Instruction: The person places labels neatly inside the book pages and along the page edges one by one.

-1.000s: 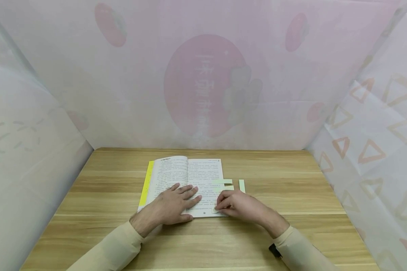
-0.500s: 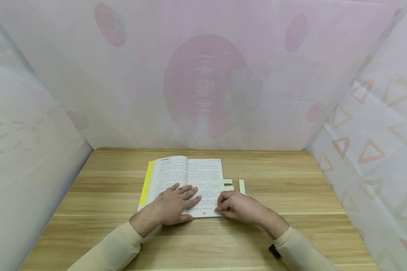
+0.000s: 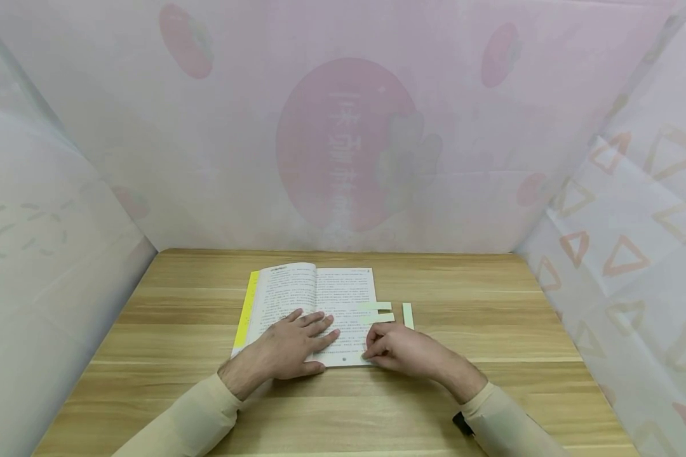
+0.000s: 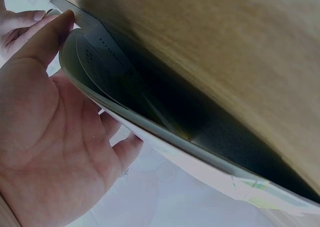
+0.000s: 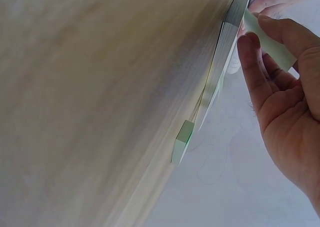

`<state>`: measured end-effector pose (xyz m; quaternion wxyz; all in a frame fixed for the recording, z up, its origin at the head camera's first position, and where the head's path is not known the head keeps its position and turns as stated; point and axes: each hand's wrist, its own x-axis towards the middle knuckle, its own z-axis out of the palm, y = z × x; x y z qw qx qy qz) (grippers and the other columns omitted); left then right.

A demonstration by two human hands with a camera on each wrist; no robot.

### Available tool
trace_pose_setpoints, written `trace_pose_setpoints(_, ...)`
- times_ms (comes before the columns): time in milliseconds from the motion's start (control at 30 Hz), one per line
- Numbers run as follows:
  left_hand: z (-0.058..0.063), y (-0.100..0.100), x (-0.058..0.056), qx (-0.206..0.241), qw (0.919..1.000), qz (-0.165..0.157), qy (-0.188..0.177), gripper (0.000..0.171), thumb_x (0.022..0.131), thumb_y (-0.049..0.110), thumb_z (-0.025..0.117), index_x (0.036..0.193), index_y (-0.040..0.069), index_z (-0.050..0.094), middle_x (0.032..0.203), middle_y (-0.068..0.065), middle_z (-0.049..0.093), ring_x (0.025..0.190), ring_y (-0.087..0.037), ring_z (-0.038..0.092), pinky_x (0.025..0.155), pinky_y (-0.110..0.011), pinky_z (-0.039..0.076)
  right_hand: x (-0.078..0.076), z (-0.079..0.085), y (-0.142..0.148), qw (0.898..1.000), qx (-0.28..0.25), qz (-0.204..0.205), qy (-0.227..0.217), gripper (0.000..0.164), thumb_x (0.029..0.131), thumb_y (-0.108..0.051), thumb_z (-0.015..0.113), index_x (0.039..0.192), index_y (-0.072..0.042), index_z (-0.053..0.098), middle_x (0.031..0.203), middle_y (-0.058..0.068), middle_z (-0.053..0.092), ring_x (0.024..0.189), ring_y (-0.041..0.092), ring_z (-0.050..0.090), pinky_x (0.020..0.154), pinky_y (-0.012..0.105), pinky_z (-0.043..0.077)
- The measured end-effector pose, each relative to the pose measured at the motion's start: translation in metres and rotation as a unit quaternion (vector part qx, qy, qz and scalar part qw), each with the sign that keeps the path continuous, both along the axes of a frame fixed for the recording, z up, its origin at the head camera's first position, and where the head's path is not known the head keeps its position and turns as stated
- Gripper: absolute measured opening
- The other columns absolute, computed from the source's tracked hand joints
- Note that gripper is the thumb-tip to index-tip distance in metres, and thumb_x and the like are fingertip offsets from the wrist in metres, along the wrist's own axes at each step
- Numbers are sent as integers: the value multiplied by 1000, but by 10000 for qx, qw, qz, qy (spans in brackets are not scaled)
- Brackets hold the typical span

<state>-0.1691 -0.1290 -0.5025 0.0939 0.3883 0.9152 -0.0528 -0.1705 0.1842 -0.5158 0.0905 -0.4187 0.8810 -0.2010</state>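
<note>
An open book (image 3: 345, 289) lies on the wooden table, its printed pages facing up. My left hand (image 3: 294, 346) rests flat across the lower pages with the fingers spread; in the left wrist view its palm side (image 4: 60, 132) shows beside the curved pages. At the lower right page corner my right hand (image 3: 408, 349) pinches a pale green sticky note (image 5: 275, 47) between thumb and fingers. From above, the hand hides most of that note. Two pale sticky notes stick out past the page's right edge, an upper one (image 3: 383, 306) and a lower one (image 3: 385, 317).
A small pale green sticky note pad (image 3: 408, 314) lies on the table just right of the book, beyond my right hand. A yellow strip (image 3: 247, 311) shows along the book's left edge. The wooden table (image 3: 166, 317) meets patterned walls at the back and sides.
The sticky note under my right fingertips showed on the page corner a second ago and is now mostly covered in the head view. My left hand has stayed in place.
</note>
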Motion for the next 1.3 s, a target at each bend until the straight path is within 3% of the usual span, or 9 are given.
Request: trace_pose_setpoints(1300,-3,-1,-1,53,10000,13,-44,74,115,60,69,179,26,52,189,-4,47,178,-29,45,145,-60,40,-2,2,3,9998,-105,46,145,13,108,-7,85,118,-9,94,116,-3,75,97,-3,62,85,14,61)
